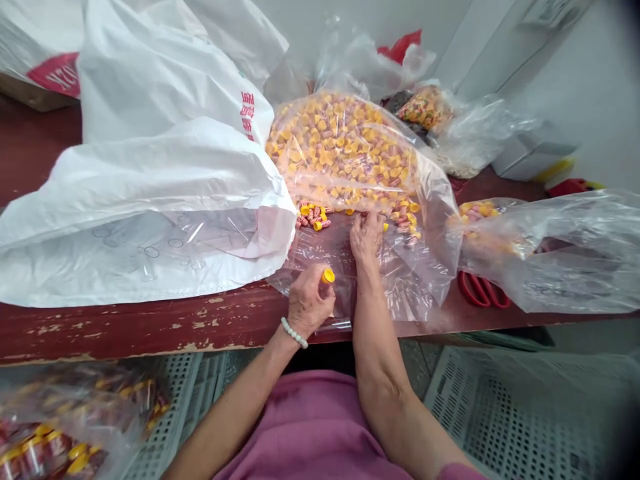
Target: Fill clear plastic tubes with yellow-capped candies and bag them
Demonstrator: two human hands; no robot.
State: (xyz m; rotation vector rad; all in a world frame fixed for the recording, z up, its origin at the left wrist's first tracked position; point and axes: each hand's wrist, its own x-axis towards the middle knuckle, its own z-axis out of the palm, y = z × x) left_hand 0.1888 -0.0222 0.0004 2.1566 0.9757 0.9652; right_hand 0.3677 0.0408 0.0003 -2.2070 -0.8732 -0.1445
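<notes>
My left hand (pixel 311 300), with a pale bead bracelet at the wrist, is closed around a small yellow-capped container (pixel 328 275); its body is hidden by the fingers. Farther forward, my right hand (pixel 367 237) is at the mouth of a large clear plastic bag (pixel 435 200). Its fingers are bunched and bent down, and whatever they grip is hidden. Inside the bag lies a heap of small yellow-capped pieces (pixel 345 140) with red-and-white bodies. Some loose pieces (pixel 314 217) lie at the bag's opening, left of my right hand.
A white sack (pixel 150 167) holding clear plastic containers (pixel 150 263) covers the table's left. Red-handled scissors (pixel 483 290) and another clear bag (pixel 575 253) lie right. Below the red table (pixel 125 327) stand a crate with bagged yellow-capped containers (pixel 45 447) and another crate (pixel 530 413).
</notes>
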